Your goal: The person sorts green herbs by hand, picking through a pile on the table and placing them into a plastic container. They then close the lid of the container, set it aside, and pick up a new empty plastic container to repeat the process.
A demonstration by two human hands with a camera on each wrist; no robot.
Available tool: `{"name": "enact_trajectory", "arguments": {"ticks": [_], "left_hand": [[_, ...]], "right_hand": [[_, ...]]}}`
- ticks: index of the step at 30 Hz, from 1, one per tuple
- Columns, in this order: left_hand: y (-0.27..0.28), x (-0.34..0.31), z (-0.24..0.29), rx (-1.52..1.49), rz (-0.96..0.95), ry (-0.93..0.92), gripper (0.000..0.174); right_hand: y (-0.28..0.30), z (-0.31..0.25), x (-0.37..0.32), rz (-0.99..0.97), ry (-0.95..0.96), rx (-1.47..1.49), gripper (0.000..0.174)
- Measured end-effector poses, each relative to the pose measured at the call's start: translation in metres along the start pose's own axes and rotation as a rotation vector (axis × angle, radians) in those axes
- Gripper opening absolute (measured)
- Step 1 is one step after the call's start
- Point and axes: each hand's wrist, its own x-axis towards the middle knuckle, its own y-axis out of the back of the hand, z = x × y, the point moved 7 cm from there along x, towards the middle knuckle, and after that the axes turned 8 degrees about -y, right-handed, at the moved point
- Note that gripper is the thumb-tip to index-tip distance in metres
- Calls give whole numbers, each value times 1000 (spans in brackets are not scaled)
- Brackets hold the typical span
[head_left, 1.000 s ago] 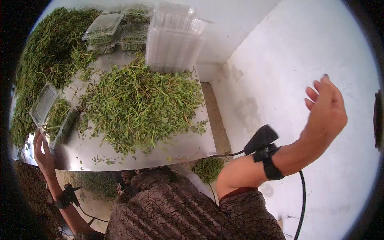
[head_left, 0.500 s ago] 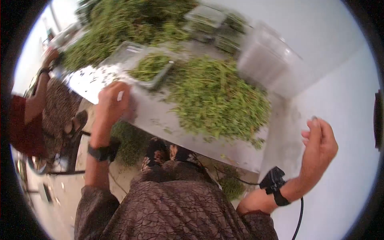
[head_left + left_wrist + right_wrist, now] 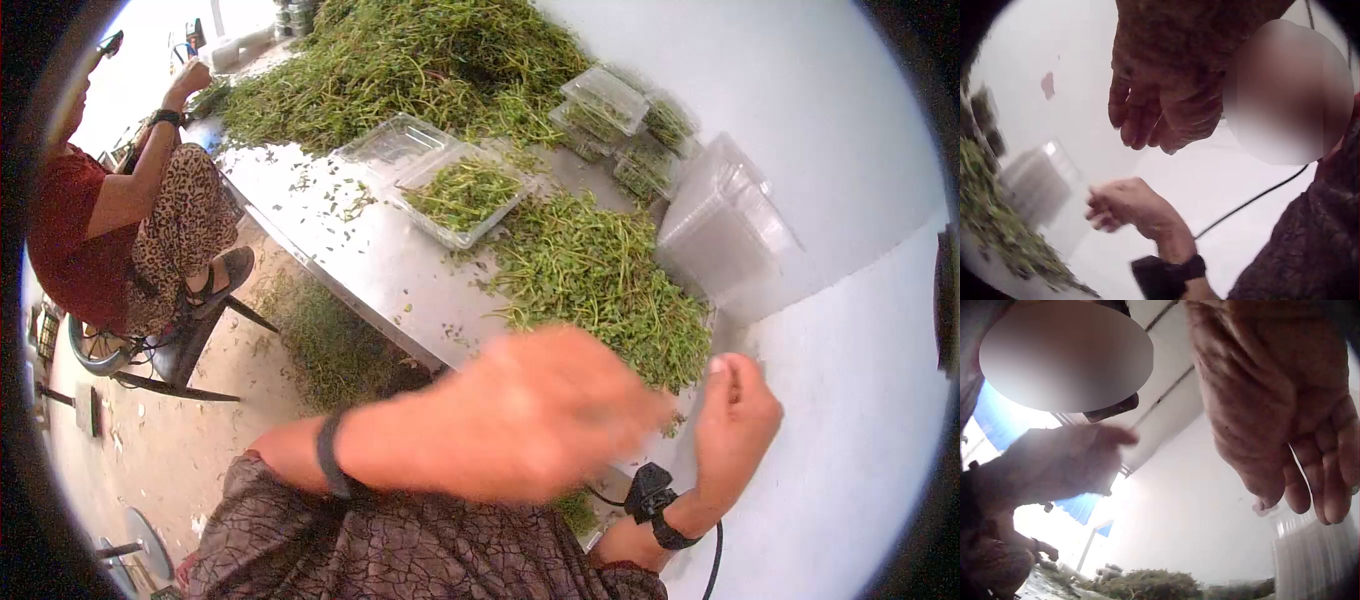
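My left hand (image 3: 530, 420) is raised close to the head camera and blurred, above the table's near edge. Loosely bent fingers (image 3: 1141, 122) with nothing in them show in the left wrist view. My right hand (image 3: 735, 425) is lifted beside the white wall, its fingers (image 3: 1329, 475) relaxed and empty. On the metal table lies a clear clamshell box (image 3: 465, 240) with its lid (image 3: 395, 145) swung back and green leafy stems (image 3: 460, 195) inside. A heap of picked green sprigs (image 3: 600, 285) spreads to the right of the box.
A large mound of greens (image 3: 430, 70) covers the back of the table (image 3: 400, 290). Filled, closed boxes (image 3: 610, 100) are stacked near the wall, beside nested empty boxes (image 3: 720, 220). Another person (image 3: 110, 220) sits at the left. More greens (image 3: 330, 350) lie on the floor.
My left hand has left the clamshell box and come up and across to the right. The right hand has lowered slightly. The head view has swung left, bringing the seated person into sight.
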Motion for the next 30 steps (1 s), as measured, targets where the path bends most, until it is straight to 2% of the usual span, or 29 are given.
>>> {"name": "enact_trajectory", "arguments": {"ticks": [1, 2, 4, 6, 7, 9, 10, 12, 13, 15, 19, 21, 22, 24, 25, 27, 30], "left_hand": [[-12, 12, 18, -31, -87, -115, 29], [-19, 25, 31, -61, -72, -156, 32], [-47, 39, 49, -95, -56, -197, 35], [-58, 43, 61, -344, 145, -264, 17], [-62, 44, 64, -351, 149, -262, 17], [-81, 51, 72, -414, -195, -247, 39], [-80, 52, 70, -415, -192, -247, 39], [-91, 46, 69, -627, -381, -212, 38], [-96, 37, 68, -627, -383, -212, 38], [-86, 18, 57, -570, 20, -184, 13], [-112, 29, 67, -595, -128, -92, 12], [-119, 45, 61, -577, 19, 30, 12], [-125, 52, 64, -581, 23, 32, 12], [-136, 63, 81, -639, -13, -72, 12], [-139, 61, 86, -644, -10, -71, 12], [-142, 54, 113, -811, -117, -339, 40], [-137, 40, 102, -788, -35, -340, 42]], "right_hand": [[-11, -8, -3, -77, 55, -86, 15], [-20, -10, -5, -144, 37, -82, 17], [-32, -18, -10, -132, 112, -104, 17], [-40, -30, -14, -167, 218, -163, 16], [-44, -32, -16, -170, 215, -170, 16], [-52, -41, -21, -159, 270, -116, 12], [-57, -45, -22, -214, 251, -134, 13], [-64, -45, -25, -208, 284, -90, 13], [-66, -46, -27, -202, 316, -44, 13], [-69, -40, -27, -238, 248, -26, 14], [-77, -39, -29, -333, 256, -144, 18], [-84, -41, -33, -390, 236, -167, 20], [-88, -46, -37, -378, 294, -182, 20], [-93, -59, -44, -355, 412, -146, 21], [-98, -63, -46, -358, 411, -150, 21], [-102, -76, -49, -370, 442, 5, 18], [-100, -77, -36, -338, 402, 20, 17]]}}
